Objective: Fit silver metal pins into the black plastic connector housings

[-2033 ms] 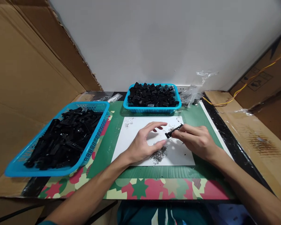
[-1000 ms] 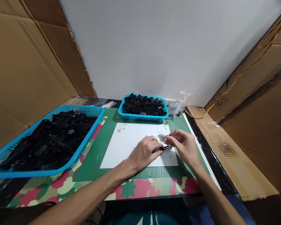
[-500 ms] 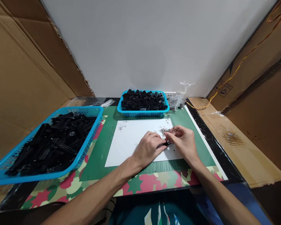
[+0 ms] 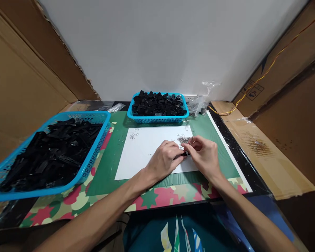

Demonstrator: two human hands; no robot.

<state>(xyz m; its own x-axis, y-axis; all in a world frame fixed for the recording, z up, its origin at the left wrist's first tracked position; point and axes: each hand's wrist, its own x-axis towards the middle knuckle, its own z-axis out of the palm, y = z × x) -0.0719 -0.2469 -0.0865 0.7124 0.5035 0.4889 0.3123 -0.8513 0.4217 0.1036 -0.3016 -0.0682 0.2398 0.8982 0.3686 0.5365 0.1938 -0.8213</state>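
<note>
Head view: the left hand (image 4: pixel 166 156) grips a black part (image 4: pixel 184 153) over the near right of the sheet (image 4: pixel 136 150). The right hand (image 4: pixel 188 144) has its fingertips close together at the part's right end; I cannot tell whether they grip anything. Just beyond lie pins (image 4: pixel 182 138).

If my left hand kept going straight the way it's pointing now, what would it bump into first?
Most likely your bare right hand, just ahead of your bare left hand and the slim black plastic-looking piece it holds; whether they already touch is hard to tell.
</note>
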